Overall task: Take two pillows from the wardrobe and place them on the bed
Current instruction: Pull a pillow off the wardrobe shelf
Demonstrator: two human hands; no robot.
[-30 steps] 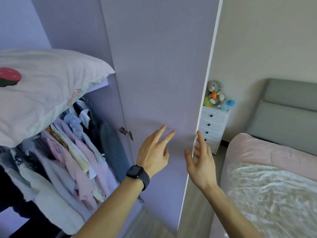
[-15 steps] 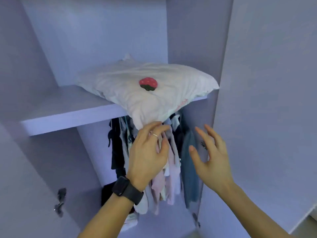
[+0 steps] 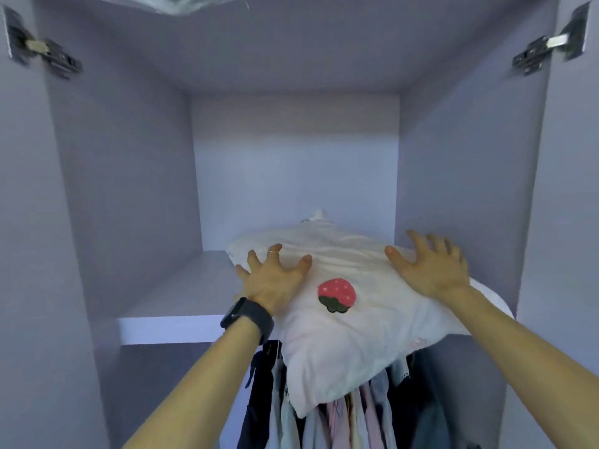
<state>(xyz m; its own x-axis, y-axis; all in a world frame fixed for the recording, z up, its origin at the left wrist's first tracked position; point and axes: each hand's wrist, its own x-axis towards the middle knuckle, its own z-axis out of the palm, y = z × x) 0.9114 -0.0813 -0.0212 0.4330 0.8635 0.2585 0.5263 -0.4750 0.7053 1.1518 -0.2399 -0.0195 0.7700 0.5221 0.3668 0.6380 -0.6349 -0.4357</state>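
A white pillow (image 3: pixel 356 335) with a red strawberry patch lies on the lilac wardrobe shelf (image 3: pixel 168 328), its near corner hanging over the shelf's front edge. My left hand (image 3: pixel 270 280), with a dark watch on the wrist, rests spread on the pillow's left part. On the pillow's right part my right hand (image 3: pixel 431 264) lies with fingers apart. Neither hand has closed on the fabric. Only one pillow shows, and the bed is out of view.
Hanging clothes (image 3: pixel 340 416) fill the space below the shelf. Both wardrobe doors stand open, with hinges at the upper left (image 3: pixel 42 53) and upper right (image 3: pixel 544 50). A clear plastic bag (image 3: pixel 181 3) peeks over the top panel.
The view has swung from the bed side to face the wardrobe shelf. Both hands have risen from below the pillow and now lie spread on top of it.
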